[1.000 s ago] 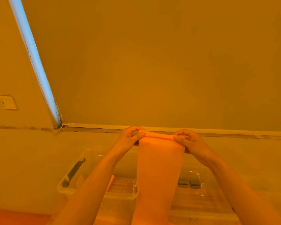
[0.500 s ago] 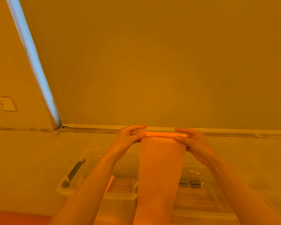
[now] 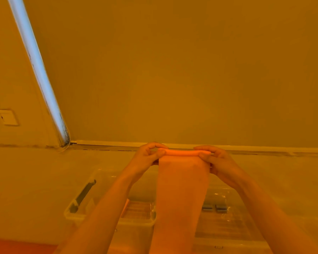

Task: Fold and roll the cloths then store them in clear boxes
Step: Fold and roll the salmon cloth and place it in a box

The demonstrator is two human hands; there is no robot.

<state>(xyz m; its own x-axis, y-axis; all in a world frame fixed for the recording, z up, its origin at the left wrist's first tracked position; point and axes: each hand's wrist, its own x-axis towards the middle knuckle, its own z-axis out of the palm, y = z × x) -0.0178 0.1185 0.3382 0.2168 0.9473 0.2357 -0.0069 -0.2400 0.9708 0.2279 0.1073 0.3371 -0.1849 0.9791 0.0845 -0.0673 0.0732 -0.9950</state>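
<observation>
A long folded orange cloth (image 3: 180, 195) hangs down from my raised hands, its top edge turned into a thin roll. My left hand (image 3: 147, 156) pinches the roll's left end between thumb and fingers. My right hand (image 3: 215, 160) pinches the right end the same way. Below the cloth stand two clear boxes: one at the left (image 3: 92, 204) with a dark handle on its rim, one at the right (image 3: 226, 222) with grey clips. The cloth's lower end runs out of the frame.
The boxes stand on a pale surface (image 3: 26, 180) that meets a wall (image 3: 173, 70) at a white strip. A bright slanted window edge (image 3: 37, 70) and a wall switch (image 3: 7, 117) are at the left. An orange patch (image 3: 17, 247) lies at the bottom left.
Both hands have curled their fingers over the cloth's top edge again, and the roll at the top looks slightly thicker. The hands stay at about the same height.
</observation>
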